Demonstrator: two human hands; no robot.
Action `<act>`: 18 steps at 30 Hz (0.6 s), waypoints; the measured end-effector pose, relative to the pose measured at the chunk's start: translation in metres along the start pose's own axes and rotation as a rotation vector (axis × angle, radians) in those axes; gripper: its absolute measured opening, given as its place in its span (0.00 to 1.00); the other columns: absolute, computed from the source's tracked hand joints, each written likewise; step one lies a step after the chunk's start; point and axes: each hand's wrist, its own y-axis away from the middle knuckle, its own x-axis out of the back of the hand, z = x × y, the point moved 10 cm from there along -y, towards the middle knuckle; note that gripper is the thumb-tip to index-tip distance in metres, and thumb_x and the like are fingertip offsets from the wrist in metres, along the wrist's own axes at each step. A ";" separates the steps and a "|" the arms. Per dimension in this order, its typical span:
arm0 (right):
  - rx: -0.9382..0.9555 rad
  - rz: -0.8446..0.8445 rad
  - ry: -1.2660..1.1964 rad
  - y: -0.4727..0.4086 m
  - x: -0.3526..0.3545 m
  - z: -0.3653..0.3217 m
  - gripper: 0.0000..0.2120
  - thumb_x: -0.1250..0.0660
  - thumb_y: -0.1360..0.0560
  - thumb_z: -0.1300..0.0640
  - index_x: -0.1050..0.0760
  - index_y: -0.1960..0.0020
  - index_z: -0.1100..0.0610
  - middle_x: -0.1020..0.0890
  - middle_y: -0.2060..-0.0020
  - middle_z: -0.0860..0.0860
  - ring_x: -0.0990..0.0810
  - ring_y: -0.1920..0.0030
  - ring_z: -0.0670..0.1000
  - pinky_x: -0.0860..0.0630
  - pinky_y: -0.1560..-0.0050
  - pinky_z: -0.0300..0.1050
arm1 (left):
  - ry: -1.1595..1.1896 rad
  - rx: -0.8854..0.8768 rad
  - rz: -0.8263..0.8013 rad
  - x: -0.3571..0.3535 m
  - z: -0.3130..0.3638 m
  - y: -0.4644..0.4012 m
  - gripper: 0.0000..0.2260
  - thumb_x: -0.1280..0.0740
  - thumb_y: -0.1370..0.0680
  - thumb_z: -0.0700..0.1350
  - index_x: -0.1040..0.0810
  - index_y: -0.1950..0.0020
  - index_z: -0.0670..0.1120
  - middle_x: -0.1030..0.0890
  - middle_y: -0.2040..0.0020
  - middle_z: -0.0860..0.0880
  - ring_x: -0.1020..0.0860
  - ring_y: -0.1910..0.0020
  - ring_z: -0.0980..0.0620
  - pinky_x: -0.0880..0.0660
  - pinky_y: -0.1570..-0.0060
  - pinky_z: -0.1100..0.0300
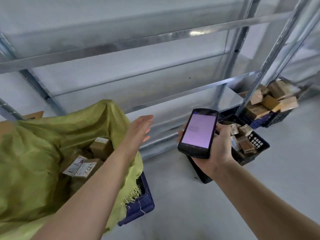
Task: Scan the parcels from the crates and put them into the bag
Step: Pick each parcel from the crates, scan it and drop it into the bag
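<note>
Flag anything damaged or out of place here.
The green bag has a frayed edge, with loose threads hanging over the blue crate beneath it. Nothing looks spilled; parcels lie inside the bag.

Scanner [199, 132] screen text too small to read (black crate [256, 148] mostly behind the right hand [218, 153]).

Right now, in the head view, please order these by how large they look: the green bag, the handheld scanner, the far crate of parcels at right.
1. green bag, by far the largest.
2. and 3. handheld scanner and far crate: they look alike in size; the scanner, held in the right hand, is much nearer the camera, so I do not rank them.
</note>
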 end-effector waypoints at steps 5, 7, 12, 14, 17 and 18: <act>0.003 0.099 0.011 -0.008 0.080 -0.040 0.29 0.47 0.18 0.43 0.21 0.32 0.62 0.16 0.49 0.62 0.14 0.55 0.64 0.23 0.33 0.66 | -0.042 0.025 -0.049 -0.094 -0.005 -0.008 0.12 0.33 0.16 0.52 0.20 0.33 0.57 0.20 0.32 0.53 0.22 0.33 0.54 0.23 0.32 0.51; -0.014 0.136 0.040 -0.013 0.117 -0.059 0.30 0.46 0.19 0.43 0.23 0.30 0.62 0.16 0.43 0.64 0.15 0.52 0.65 0.20 0.39 0.62 | -0.057 0.037 -0.073 -0.135 -0.011 -0.010 0.12 0.34 0.15 0.52 0.20 0.33 0.57 0.20 0.32 0.53 0.22 0.33 0.54 0.23 0.32 0.51; -0.020 0.180 0.112 -0.030 0.200 -0.112 0.30 0.48 0.19 0.40 0.18 0.36 0.60 0.14 0.42 0.65 0.15 0.46 0.67 0.22 0.36 0.61 | -0.070 0.051 -0.094 -0.228 -0.023 -0.019 0.10 0.33 0.16 0.51 0.19 0.36 0.58 0.20 0.32 0.52 0.22 0.33 0.53 0.23 0.31 0.50; -0.010 0.205 0.113 -0.035 0.229 -0.132 0.29 0.49 0.18 0.41 0.16 0.45 0.59 0.13 0.53 0.61 0.15 0.53 0.64 0.20 0.43 0.58 | -0.070 0.062 -0.098 -0.261 -0.027 -0.024 0.09 0.33 0.17 0.51 0.18 0.38 0.59 0.19 0.33 0.52 0.21 0.34 0.52 0.23 0.32 0.50; -0.031 0.203 0.100 -0.047 0.260 -0.152 0.29 0.50 0.18 0.42 0.18 0.40 0.60 0.15 0.54 0.60 0.17 0.54 0.62 0.17 0.55 0.52 | -0.076 0.089 -0.087 -0.297 -0.033 -0.036 0.09 0.33 0.16 0.50 0.18 0.37 0.58 0.18 0.34 0.53 0.21 0.35 0.53 0.22 0.33 0.50; -0.035 0.202 0.104 -0.053 0.269 -0.157 0.29 0.50 0.18 0.42 0.20 0.37 0.60 0.16 0.52 0.61 0.18 0.53 0.62 0.17 0.55 0.52 | -0.079 0.099 -0.088 -0.307 -0.035 -0.042 0.10 0.34 0.16 0.50 0.18 0.35 0.57 0.18 0.34 0.53 0.21 0.34 0.53 0.22 0.33 0.50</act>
